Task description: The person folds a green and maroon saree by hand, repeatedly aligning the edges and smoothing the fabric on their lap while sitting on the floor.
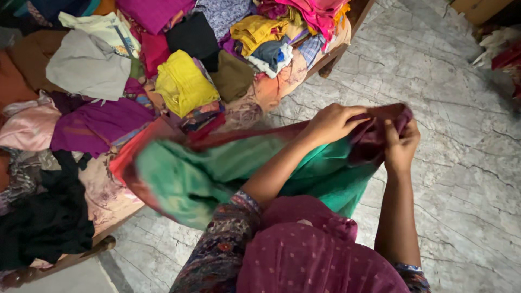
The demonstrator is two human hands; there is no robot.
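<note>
Maroon dotted shawl [320, 255] nearest the lens; beyond it, green cloth with maroon border [228, 171], held over the marble floor [450, 179]: thin, limp, likely light, best taken along the border. Left hand [331, 123] and right hand [400, 145] both pinch that border closed. Bed [347, 46] carries heaped clothes, including a yellow garment [184, 81]; no containers seen

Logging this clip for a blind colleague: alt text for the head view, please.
Both hands, left hand and right hand, grip the maroon edge of a green cloth over a marble floor; a bed piled with clothes stands behind.
</note>
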